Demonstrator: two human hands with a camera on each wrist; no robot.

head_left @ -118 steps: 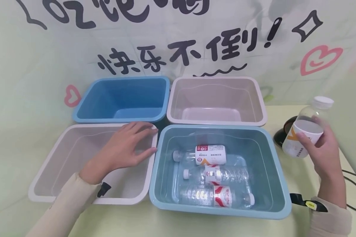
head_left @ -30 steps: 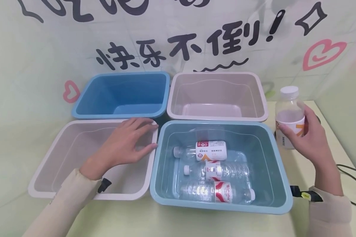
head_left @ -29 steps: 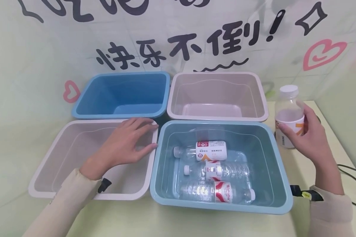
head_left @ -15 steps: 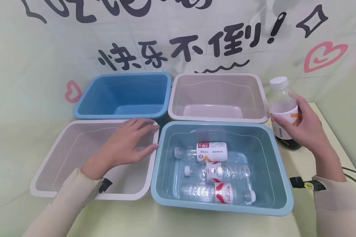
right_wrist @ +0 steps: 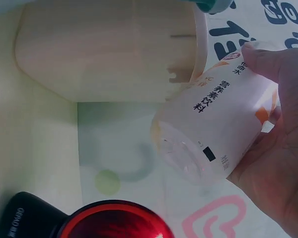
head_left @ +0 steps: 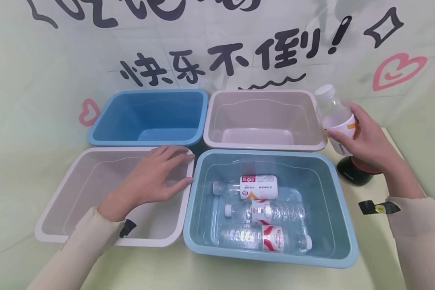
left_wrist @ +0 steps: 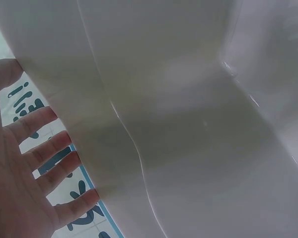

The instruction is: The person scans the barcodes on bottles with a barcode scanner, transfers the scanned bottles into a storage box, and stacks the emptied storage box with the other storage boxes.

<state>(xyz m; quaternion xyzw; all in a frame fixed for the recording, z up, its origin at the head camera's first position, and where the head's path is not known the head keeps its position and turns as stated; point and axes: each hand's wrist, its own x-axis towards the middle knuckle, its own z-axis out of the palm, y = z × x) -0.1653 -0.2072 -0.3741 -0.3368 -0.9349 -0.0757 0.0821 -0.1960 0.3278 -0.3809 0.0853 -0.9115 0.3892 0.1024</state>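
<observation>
My right hand (head_left: 371, 141) grips a clear plastic bottle (head_left: 331, 110) with a white cap and a white and orange label. It holds the bottle tilted to the left, beside the right rim of the back pinkish bin (head_left: 264, 147). In the right wrist view the bottle's base (right_wrist: 181, 153) faces the camera, and the thumb lies along the label. My left hand (head_left: 148, 181) rests on the right rim of the front-left beige bin (head_left: 76, 177), fingers spread. The left wrist view has its fingertips (left_wrist: 72, 161) touching that rim.
A teal bin (head_left: 272, 259) at front right contains a labelled bottle (head_left: 259, 187) and two water bottles, all lying down. Behind the beige bin stands a blue bin (head_left: 148, 143). A black device with a red-rimmed top (head_left: 355, 173) sits on the table right of the teal bin.
My right hand has carried the bottle left and upward, tilting it toward the back pinkish bin. The black device is more exposed below it. My left hand stays at the beige rim.
</observation>
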